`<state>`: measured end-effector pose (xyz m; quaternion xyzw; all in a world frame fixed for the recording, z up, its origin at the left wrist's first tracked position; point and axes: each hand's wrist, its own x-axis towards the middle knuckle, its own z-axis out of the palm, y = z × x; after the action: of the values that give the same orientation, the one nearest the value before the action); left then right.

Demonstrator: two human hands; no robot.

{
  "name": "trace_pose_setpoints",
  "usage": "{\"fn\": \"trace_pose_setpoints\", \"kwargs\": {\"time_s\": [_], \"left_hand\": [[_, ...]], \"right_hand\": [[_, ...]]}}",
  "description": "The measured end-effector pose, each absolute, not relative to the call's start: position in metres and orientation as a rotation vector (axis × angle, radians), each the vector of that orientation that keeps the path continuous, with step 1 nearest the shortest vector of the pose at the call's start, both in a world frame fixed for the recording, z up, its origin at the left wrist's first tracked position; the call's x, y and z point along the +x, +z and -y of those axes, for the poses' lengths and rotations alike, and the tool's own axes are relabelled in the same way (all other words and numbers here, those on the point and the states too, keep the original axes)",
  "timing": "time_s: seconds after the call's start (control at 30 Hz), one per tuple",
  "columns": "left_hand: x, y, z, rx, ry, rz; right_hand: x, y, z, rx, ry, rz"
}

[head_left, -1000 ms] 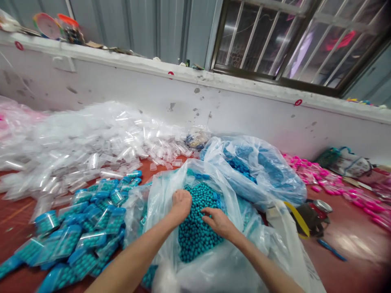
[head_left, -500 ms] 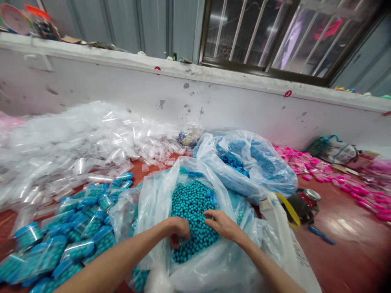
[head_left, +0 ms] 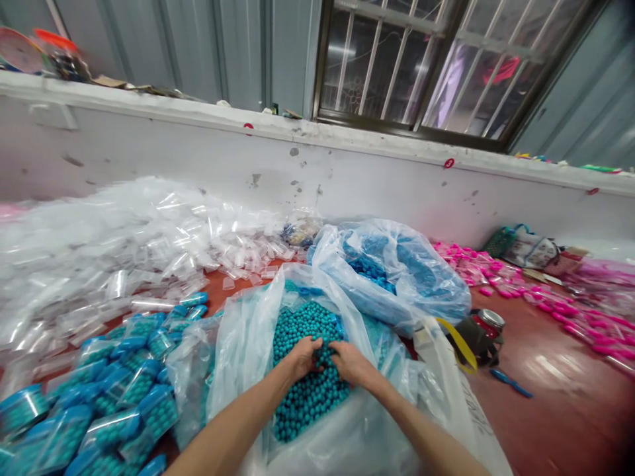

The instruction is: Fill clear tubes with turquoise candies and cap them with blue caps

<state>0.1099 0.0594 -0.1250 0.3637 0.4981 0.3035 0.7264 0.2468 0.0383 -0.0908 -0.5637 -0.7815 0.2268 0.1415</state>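
**Bead bag in the middle, heaps on either side**

Both hands, left hand (head_left: 303,357) and right hand (head_left: 348,363), rest on the round teal beads (head_left: 302,396) inside the open clear plastic bag (head_left: 243,344). Filled lidded tubs (head_left: 124,396) lie left; behind them, the heap of empty clear packets (head_left: 124,244). A second tied clear bag (head_left: 397,271) sits behind, to the right.

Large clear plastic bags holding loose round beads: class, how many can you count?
2. One large clear plastic bag of turquoise beads lies open under both hands; one bag of darker blue beads sits behind it. Others may be hidden.

Fingers (head_left: 317,352) of both hands: tips buried among teal beads (head_left: 302,396), grasp undeterminable. Filled blue-capped packets (head_left: 99,410): pile cut by left and bottom edges. Shelf items (head_left: 44,56): too blurred to identify.
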Motion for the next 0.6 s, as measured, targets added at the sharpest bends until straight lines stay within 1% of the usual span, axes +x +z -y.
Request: {"fn": "trace_pose_setpoints", "kwargs": {"time_s": [0.13,0.17,0.27,0.4,0.47,0.5,0.6], "left_hand": [[0.102,-0.123,-0.055,0.752,0.697,-1.045],[0.100,-0.122,-0.054,0.745,0.695,-1.047],[0.092,-0.119,-0.048,0.734,0.690,-1.067],[0.078,-0.115,-0.033,0.734,0.688,-1.094],[0.071,-0.113,-0.024,0.734,0.690,-1.109],[0.068,-0.111,-0.020,0.736,0.690,-1.111],[0.061,-0.107,-0.010,0.750,0.689,-1.115]], "right_hand": [[0.239,-0.073,-0.070,-1.889,0.235,2.299],[0.236,-0.072,-0.075,-1.949,0.173,2.318],[0.231,-0.077,-0.079,-1.975,0.189,2.392],[0.242,-0.082,-0.068,-1.867,0.297,2.506],[0.248,-0.079,-0.062,-1.773,0.428,2.491],[0.249,-0.076,-0.060,-1.724,0.557,2.438],[0.246,-0.073,-0.053,-1.621,1.131,2.188]]}}
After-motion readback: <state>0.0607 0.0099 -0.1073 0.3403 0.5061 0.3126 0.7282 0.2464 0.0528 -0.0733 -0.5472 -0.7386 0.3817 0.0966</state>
